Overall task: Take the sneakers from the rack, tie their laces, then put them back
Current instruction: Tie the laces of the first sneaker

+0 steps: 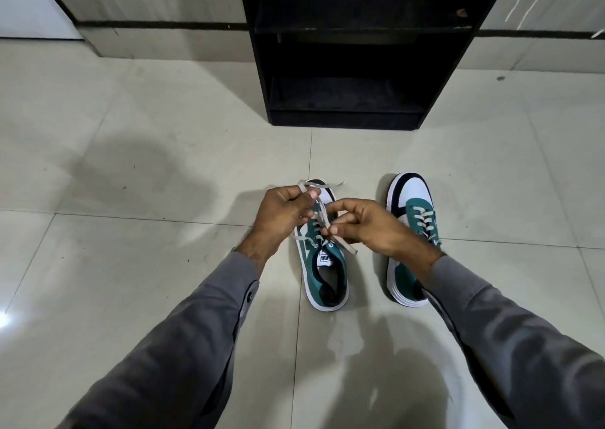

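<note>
Two green, white and navy sneakers stand on the tiled floor, toes pointing toward the rack. Over the left sneaker (324, 274) my left hand (280, 216) pinches a loop of its grey lace (311, 185) up near the toe. My right hand (366, 224) pinches the other lace strand (343, 247) over the eyelets, with the end trailing toward the tongue. The right sneaker (412, 206) sits beside it, partly hidden behind my right wrist and sleeve; its laces lie across the eyelets. The black rack (347, 114) stands just ahead with nothing on its visible shelves.
Pale glossy floor tiles (131, 166) spread all around the shoes. A wall with a dark skirting line (157, 24) runs behind the rack. A white panel (29, 6) stands at the far left.
</note>
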